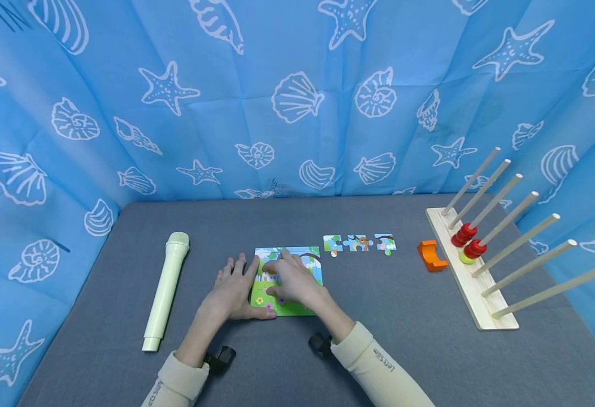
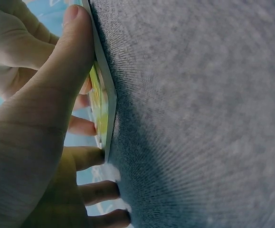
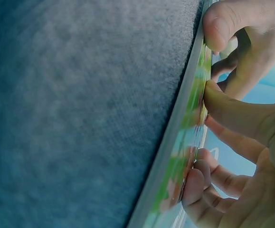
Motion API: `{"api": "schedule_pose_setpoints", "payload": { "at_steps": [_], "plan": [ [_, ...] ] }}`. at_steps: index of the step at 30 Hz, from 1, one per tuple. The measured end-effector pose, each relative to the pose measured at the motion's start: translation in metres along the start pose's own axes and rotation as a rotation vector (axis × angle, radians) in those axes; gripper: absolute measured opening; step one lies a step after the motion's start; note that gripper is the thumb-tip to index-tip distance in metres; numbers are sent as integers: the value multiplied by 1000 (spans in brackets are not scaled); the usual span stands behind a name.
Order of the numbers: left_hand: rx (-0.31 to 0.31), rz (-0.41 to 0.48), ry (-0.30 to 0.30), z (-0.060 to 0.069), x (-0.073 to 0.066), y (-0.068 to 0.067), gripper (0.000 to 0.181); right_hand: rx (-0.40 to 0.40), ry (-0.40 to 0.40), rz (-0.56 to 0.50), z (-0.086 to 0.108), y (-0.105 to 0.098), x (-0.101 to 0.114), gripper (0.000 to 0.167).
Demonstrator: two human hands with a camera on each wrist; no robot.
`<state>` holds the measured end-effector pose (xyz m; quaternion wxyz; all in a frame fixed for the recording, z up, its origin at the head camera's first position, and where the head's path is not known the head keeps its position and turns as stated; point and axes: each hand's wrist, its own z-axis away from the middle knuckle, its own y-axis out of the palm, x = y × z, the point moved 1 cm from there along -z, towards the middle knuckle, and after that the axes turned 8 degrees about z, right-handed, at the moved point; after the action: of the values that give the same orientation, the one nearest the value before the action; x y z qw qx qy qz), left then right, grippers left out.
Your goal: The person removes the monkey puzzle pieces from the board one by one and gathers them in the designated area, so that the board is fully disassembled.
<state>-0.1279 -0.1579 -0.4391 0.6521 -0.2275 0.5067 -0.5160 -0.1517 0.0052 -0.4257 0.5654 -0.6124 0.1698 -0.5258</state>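
A colourful jigsaw puzzle board (image 1: 297,308) lies flat on the table in the head view. My left hand (image 1: 230,293) is spread at its left side, with the thumb along the front edge and the fingers near the left edge. Over the middle of the puzzle is my right hand (image 1: 297,280), which covers part of the picture. In the right wrist view its thumb (image 3: 222,97) and bent fingertips touch the puzzle's surface, spaced apart. Three loose jigsaw pieces (image 1: 357,243) lie in a row beyond the board's right corner.
A pale green toy microphone (image 1: 165,294) lies on the left. To the right stands a wooden peg rack (image 1: 467,277) with upright rods and red rings (image 1: 464,234). An orange arch block (image 1: 431,256) sits beside it. A blue shell-print curtain (image 1: 297,135) hangs behind the grey table (image 1: 378,339).
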Motion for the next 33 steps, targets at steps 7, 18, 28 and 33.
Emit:
{"api": "schedule_pose_setpoints", "payload": {
  "at_steps": [7,18,28,33],
  "plan": [
    [-2,-10,0,-1,0,0,128,-12,5,-7,1,0,1,42],
    [2,1,0,0,0,0,128,-21,-9,0,1,0,1,47],
    [3,2,1,-1,1,0,128,-19,-19,7,2,0,0,46],
    [5,2,-5,-1,0,0,128,-35,-25,4,2,0,0,45]
  ]
}}
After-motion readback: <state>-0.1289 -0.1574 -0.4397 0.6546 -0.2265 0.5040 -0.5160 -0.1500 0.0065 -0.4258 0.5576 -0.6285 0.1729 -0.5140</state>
